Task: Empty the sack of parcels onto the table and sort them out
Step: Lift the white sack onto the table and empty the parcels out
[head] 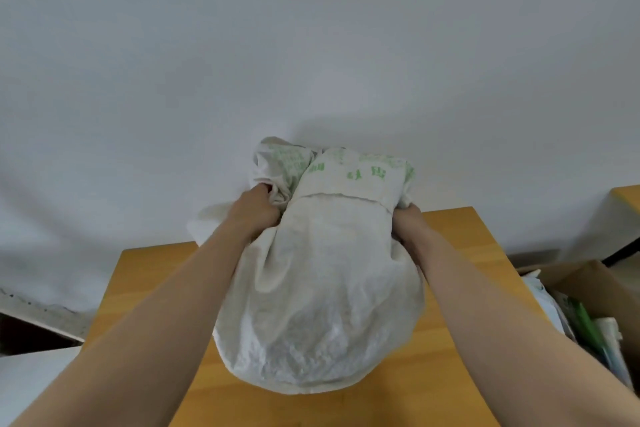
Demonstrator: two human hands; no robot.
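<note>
Head view: a wooden desk (145, 288) bears a bulging white sack (318, 305) with green print, which appears to rest on it. Its parcels are hidden inside. Nothing is tipped out yet, so emptying and sorting seem still ahead. At the right, an open cardboard box (581, 281) holds white and green items. The left hand (258, 208) and right hand (408, 222), set apart, each clutch bunched cloth at the sack's far end.

Looking at two bare arms here. Left forearm (166, 305) — long, smooth, uncovered from frame edge to wrist. Same again for the right forearm (502, 308), bare all the way. Up to the left hand (258, 210): bare, a rounded ridge of knuckles, fingertips out of sight. Over to the right hand (408, 222) — bare too, only the back and thumb side on show. Thick near the lens, tapering toward the wrists.
</note>
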